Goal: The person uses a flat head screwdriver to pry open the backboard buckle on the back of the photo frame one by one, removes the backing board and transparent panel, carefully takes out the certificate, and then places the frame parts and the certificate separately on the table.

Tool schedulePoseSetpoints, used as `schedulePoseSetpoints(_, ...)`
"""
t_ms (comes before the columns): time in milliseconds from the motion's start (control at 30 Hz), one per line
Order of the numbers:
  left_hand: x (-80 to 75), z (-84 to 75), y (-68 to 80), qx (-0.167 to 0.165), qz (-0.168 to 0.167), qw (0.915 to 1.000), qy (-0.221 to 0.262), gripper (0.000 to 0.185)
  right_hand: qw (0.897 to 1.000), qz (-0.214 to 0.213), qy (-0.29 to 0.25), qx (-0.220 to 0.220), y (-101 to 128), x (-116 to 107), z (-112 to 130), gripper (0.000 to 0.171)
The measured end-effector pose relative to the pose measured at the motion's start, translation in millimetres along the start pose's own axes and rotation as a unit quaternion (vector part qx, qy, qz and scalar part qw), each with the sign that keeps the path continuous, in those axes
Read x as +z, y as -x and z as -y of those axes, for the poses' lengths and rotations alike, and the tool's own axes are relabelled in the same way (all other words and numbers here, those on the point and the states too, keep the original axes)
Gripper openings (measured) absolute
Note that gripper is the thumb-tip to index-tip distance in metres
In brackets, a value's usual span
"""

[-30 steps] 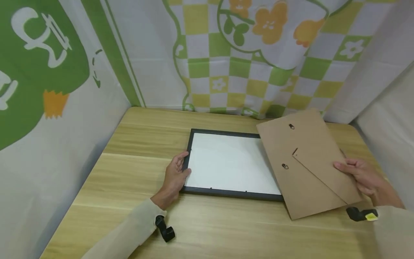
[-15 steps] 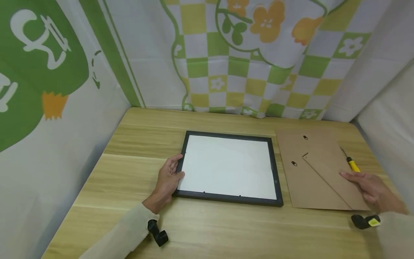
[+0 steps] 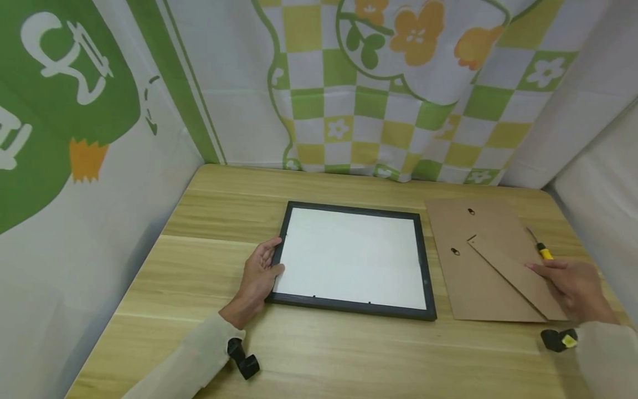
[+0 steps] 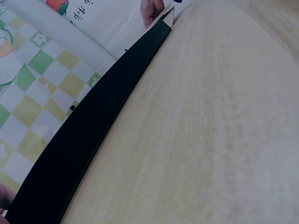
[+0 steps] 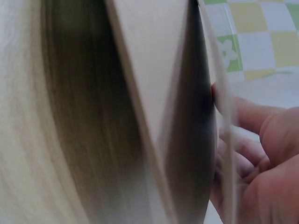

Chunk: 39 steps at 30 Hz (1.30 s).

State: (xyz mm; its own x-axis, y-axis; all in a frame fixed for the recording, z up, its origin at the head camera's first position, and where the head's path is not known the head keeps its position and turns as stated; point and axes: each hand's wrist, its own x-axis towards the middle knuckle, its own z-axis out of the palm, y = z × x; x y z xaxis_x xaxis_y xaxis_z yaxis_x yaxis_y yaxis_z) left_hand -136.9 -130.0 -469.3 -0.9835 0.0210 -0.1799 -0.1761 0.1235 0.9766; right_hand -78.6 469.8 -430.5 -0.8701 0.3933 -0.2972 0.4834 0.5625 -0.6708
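The brown backing board (image 3: pixel 485 266) lay flat on the table (image 3: pixel 209 221), just right of the black frame (image 3: pixel 351 255), long axis running away from the person. Right hand (image 3: pixel 573 285) rested relaxed on the board's near right edge, gripping nothing; left hand (image 3: pixel 259 274) lay loosely against the frame's left rail.

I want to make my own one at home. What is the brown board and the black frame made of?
The brown board looks like pressed fibreboard or stiff card: flat, matte, thin-edged, with small metal hangers. The black frame looks like painted wood or plastic; its smooth dark rim does not settle which. The right hand rests on the board.
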Motion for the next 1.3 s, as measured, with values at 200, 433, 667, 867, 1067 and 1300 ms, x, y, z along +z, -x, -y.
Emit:
schedulePoseSetpoints(200,0.6,1.1,1.7,-0.013,-0.005,0.9999,-0.004,0.06,0.992,-0.077,0.093,-0.026,4.6,4.1,8.4,0.066)
schedulePoseSetpoints(433,0.7,2.1,2.2,-0.012,-0.005,0.9999,0.002,0.06,0.97,-0.127,0.195,-0.069,10.7,12.1,34.2,0.05)
schedulePoseSetpoints(667,1.0,1.6,3.7,-0.015,-0.006,0.9999,-0.001,0.06,0.935,-0.152,0.106,-0.302,43.0,64.3,90.0,0.029)
schedulePoseSetpoints(867,1.4,1.8,8.0,-0.015,-0.005,0.9999,0.004,0.059,0.902,0.025,0.141,-0.408,75.7,132.5,127.4,0.035)
schedulePoseSetpoints(1067,0.7,4.9,11.2,-0.011,-0.004,0.9998,0.014,0.059,0.869,0.169,0.153,-0.438,82.8,171.2,136.4,0.046)
schedulePoseSetpoints(1300,-2.0,6.6,14.3,-0.007,-0.002,0.9999,0.015,0.059,0.863,0.203,0.181,-0.425,84.0,181.2,137.3,0.061)
